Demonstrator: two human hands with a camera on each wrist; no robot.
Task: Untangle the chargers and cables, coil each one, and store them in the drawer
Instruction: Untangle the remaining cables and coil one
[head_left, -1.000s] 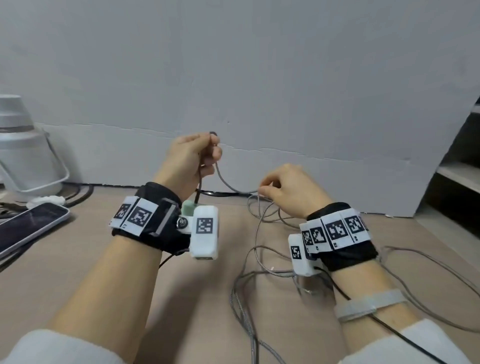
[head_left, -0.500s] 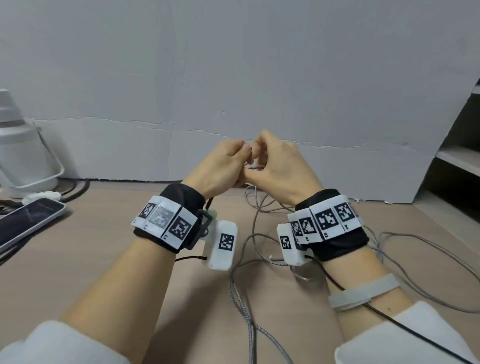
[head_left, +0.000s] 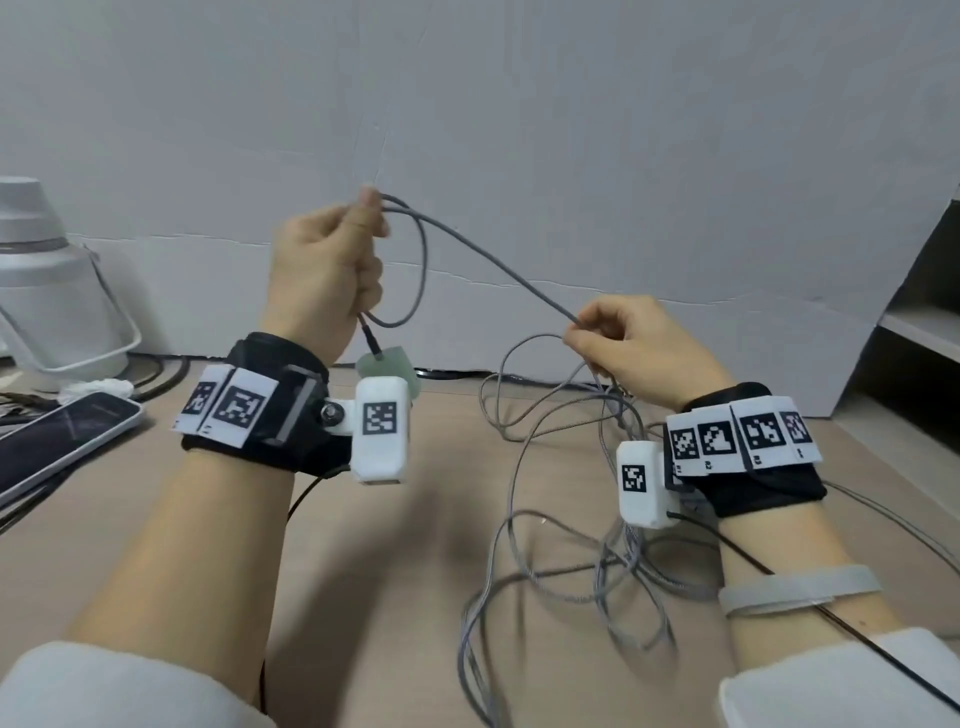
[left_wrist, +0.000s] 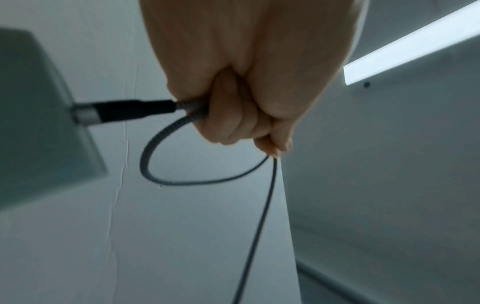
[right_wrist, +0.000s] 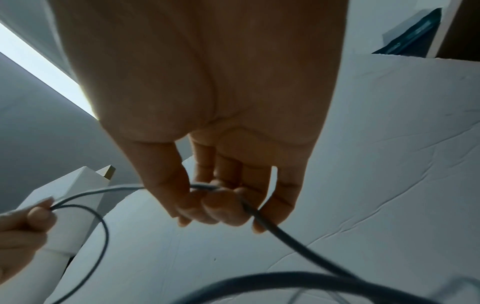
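Since half a second ago the hands have parted: left hand grips one loop of grey cable, right hand fingers pinch its run, so feed the next loop evenly, keeping light tension.

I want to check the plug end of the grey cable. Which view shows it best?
The left wrist view: the black plug fills the frame, running from the left hand into a pale green charger block. The head view shows it small under that hand; the right wrist view misses it.

phone – far left on table | cable tangle – right | shelf – far right
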